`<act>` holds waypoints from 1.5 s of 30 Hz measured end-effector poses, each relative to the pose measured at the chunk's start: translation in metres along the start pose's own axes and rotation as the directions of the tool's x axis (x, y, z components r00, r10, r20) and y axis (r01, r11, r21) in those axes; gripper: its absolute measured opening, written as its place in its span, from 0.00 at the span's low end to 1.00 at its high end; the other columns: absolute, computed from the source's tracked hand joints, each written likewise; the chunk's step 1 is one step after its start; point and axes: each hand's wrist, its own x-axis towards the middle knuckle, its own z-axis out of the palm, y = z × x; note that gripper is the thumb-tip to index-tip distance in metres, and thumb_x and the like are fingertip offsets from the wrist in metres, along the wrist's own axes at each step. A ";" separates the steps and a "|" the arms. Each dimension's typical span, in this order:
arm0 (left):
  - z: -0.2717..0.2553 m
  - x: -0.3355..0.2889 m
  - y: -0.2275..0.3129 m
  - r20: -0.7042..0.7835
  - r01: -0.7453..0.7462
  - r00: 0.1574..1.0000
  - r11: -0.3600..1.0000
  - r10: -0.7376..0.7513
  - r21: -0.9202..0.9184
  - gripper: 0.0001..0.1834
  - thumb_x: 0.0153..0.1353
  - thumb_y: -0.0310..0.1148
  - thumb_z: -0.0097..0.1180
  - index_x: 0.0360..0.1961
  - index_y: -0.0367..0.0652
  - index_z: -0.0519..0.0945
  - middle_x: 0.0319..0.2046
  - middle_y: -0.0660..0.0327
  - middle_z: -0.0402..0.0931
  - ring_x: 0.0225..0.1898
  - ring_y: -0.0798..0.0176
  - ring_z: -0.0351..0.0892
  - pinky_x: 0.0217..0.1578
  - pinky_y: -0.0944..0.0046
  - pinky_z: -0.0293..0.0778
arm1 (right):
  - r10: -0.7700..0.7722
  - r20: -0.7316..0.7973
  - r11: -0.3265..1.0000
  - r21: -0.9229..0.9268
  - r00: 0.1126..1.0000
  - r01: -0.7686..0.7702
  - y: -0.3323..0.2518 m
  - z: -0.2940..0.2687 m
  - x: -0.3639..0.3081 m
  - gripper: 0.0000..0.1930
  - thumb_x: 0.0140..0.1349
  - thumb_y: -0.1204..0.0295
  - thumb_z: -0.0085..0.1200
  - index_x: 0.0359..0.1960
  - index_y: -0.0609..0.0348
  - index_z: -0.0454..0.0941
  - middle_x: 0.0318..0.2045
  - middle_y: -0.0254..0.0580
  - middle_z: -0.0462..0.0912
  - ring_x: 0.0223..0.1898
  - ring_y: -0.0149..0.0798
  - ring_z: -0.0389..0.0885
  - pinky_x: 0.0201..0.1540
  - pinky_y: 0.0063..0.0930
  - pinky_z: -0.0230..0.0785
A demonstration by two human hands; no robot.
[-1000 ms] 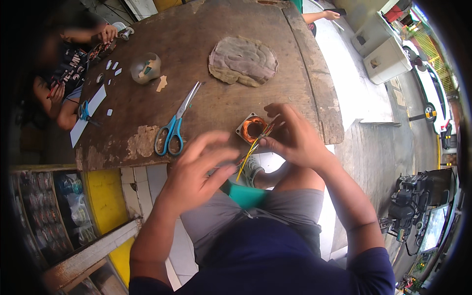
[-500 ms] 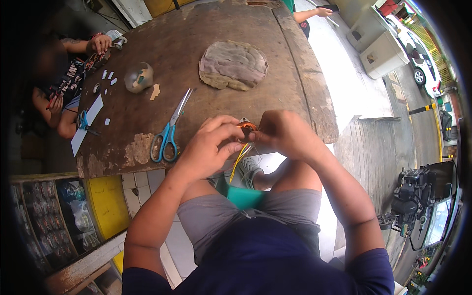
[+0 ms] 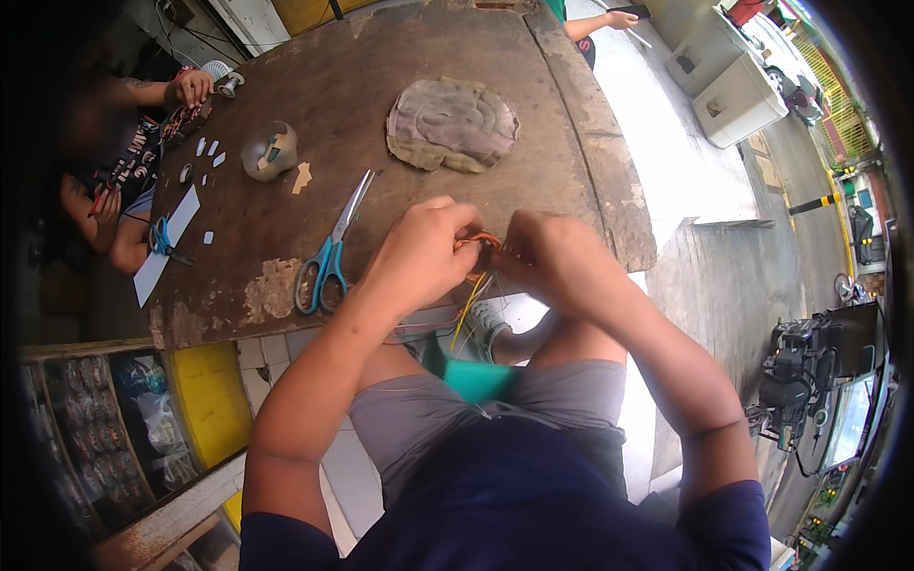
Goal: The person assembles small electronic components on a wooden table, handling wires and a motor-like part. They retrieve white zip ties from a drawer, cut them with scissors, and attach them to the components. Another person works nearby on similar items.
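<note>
Close to the table's near edge, over my lap, both my hands grip a small copper-wound coil (image 3: pixel 487 240), which looks like a motor winding. My left hand (image 3: pixel 433 246) pinches its left side with bent fingers. At the right side, the closed fingers of my right hand (image 3: pixel 547 252) press against it and hide much of it. Yellow and white lead wires (image 3: pixel 466 309) dangle below. Left of my hands lie scissors with blue handles (image 3: pixel 330 262), blades pointing away from me.
On the wooden table (image 3: pixel 314 86) are a folded cloth pad (image 3: pixel 452 126), a round translucent container (image 3: pixel 269 152), torn cardboard (image 3: pixel 302 178) and white slips. Another person (image 3: pixel 114 162) works at the left edge, by a white strip (image 3: pixel 167 247) with other blue scissors. A green thing (image 3: pixel 476 381) is between my legs.
My left hand has risen and turned, its knuckles now higher over the coil. The coil has tilted, showing more copper winding. My right hand stays about where it was.
</note>
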 end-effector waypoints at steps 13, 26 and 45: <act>-0.007 0.000 0.014 0.028 0.007 1.000 1.000 -0.007 -0.009 0.12 0.62 0.33 0.71 0.45 0.40 0.88 0.43 0.55 0.82 0.40 0.55 0.86 0.40 0.57 0.81 | 0.289 0.072 0.220 0.966 0.955 -0.139 0.026 0.064 -0.019 0.11 0.69 0.77 0.70 0.49 0.66 0.83 0.39 0.34 0.88 0.41 0.25 0.86 0.46 0.22 0.80; 0.011 -0.028 0.021 0.045 0.033 0.998 0.998 -0.035 0.049 0.19 0.56 0.37 0.77 0.43 0.38 0.85 0.69 0.45 0.73 0.66 0.41 0.79 0.63 0.48 0.76 | 0.286 0.072 0.302 0.940 0.955 -0.161 0.021 0.051 -0.021 0.09 0.71 0.73 0.67 0.45 0.66 0.83 0.36 0.36 0.88 0.33 0.25 0.83 0.34 0.20 0.76; 0.040 -0.034 0.012 -0.205 -0.024 0.978 0.995 0.043 0.095 0.15 0.55 0.31 0.77 0.36 0.36 0.82 0.64 0.45 0.76 0.59 0.42 0.84 0.56 0.50 0.81 | 0.397 0.111 0.295 0.925 0.911 -0.241 0.016 0.054 -0.022 0.10 0.73 0.69 0.67 0.44 0.65 0.84 0.32 0.33 0.88 0.31 0.23 0.83 0.31 0.19 0.72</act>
